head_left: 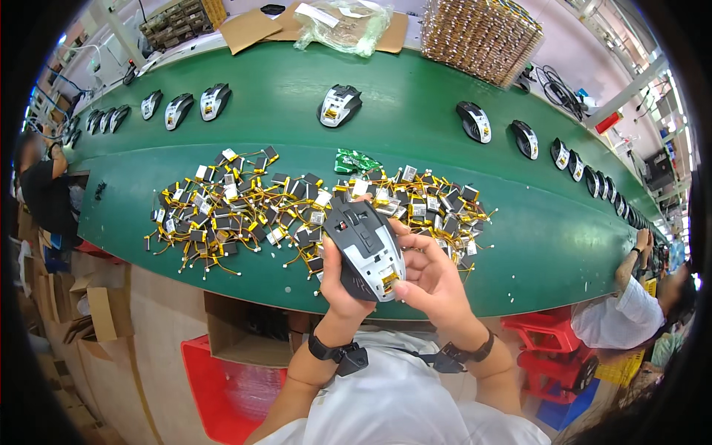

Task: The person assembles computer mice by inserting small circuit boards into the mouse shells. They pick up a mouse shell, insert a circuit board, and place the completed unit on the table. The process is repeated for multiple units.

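Within left grip [344, 291], mouse [363, 248] held by side, long axis slanting toward right grip [436, 285]: half-curled, hold unclear, nearer yellow tab [388, 280].

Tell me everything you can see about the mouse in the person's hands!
The mouse is chunky and curved, dark grey and black with a pale panel, and looks like plastic. Small openings show in its top, with something yellow in one at the near end. It is held up off the green table, slanting, the left hand around its left side, the right hand at its right edge.
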### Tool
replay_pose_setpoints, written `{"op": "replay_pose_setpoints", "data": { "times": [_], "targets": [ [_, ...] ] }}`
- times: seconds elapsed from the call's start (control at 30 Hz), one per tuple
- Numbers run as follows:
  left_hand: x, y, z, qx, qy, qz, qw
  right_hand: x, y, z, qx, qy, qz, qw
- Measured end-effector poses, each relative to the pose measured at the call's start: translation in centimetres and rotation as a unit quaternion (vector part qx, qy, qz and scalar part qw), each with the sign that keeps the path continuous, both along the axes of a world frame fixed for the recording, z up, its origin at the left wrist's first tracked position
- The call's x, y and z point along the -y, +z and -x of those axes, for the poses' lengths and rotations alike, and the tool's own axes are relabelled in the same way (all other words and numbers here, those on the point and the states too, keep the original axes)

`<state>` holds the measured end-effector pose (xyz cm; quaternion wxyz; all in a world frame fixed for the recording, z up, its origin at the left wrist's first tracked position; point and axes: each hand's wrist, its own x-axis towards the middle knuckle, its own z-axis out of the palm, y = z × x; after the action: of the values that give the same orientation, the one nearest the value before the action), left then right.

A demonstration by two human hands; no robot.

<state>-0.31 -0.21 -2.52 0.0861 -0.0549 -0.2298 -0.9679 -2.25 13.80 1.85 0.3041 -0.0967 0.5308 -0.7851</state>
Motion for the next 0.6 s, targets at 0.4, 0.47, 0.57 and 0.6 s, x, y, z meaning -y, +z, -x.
{"op": "replay_pose_setpoints", "data": {
  "times": [0.4, 0.47, 0.57, 0.6],
  "targets": [
    [-0.9, 0.2, -0.4, 0.035, 0.030, 0.003, 0.999, 2.0, -3.0, -2.9, -0.118, -0.092, 0.013, 0.989],
    [-0.7, 0.3, -0.2, 0.027, 0.037, 0.020, 0.999, 1.1, -2.3, -2.8, -0.079, -0.032, 0.030, 0.996],
    [-0.6, 0.9, -0.3, 0.027, 0.055, 0.024, 0.998, 1.4, -2.3, -2.9, -0.056, -0.006, 0.081, 0.995],
    [-0.6, 0.8, -0.3, 0.023, 0.053, 0.019, 0.998, 1.4, -2.2, -2.9, -0.053, -0.005, 0.094, 0.994]
  ]
}}
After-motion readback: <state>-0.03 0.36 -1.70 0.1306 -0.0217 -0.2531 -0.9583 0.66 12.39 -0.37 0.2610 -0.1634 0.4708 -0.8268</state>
